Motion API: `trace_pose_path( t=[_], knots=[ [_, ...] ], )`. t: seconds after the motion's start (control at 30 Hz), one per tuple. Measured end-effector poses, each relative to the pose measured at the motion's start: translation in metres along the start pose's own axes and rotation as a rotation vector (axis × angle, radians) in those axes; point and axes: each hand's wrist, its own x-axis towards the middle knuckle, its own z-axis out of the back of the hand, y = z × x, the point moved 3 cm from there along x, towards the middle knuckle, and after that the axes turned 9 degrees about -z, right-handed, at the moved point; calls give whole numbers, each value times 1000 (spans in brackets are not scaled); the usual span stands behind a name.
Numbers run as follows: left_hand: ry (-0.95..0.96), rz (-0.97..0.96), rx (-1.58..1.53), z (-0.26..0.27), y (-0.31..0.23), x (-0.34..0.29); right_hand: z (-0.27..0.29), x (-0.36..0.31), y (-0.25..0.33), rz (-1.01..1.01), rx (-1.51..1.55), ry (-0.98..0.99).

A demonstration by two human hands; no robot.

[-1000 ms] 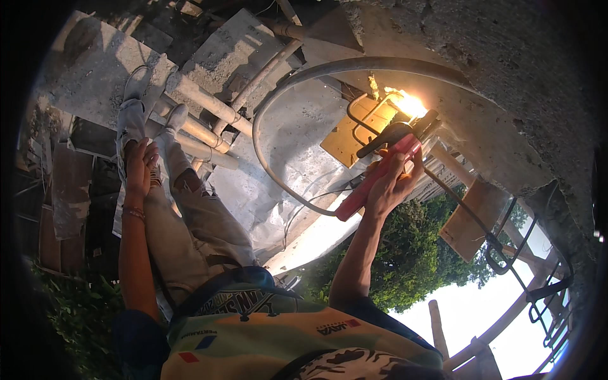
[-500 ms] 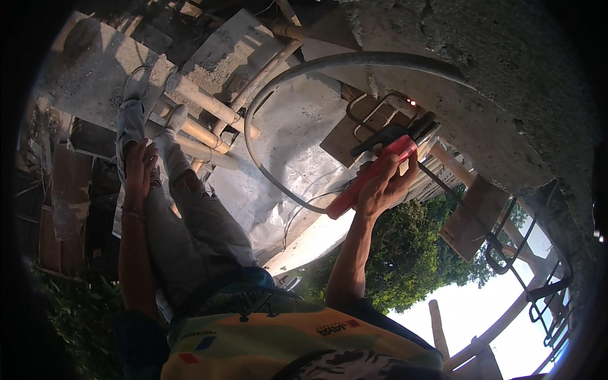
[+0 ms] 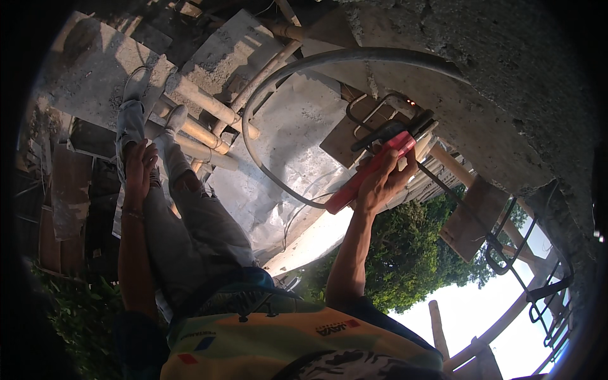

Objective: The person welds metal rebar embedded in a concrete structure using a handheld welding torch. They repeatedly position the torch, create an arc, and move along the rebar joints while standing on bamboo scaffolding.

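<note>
Here, oblong red tool (image 3: pixel 349 189), rough concrete (image 3: pixel 500 126)

Outdoor building site, bamboo poles (image 3: pixel 209 104), rough concrete (image 3: pixel 506 120), bent rebar (image 3: pixel 550 289)

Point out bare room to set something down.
Bare: the middle of the grey sheet, seen inside the cable loop, between the bamboo poles and brown board. Crowded: around the right hand, red electrode holder and bent metal bars.

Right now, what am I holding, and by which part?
Your right hand grips a red-handled tool by its red handle; your left hand shows nothing held.
</note>
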Motion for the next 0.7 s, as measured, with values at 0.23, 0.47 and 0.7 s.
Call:
trace_pose_path(
  t=[0.23,0.47,0.7],
  knots=[
    [30,-10,-11,-1,-1,-1,-3,8,-10,47,-19,-15],
    [-9,13,-3,-4,-3,-1,-8,8,-6,94,-85,-32],
    [-61,52,31,-9,-6,-2,-10,2,-1,24,33,-17]
  ],
)
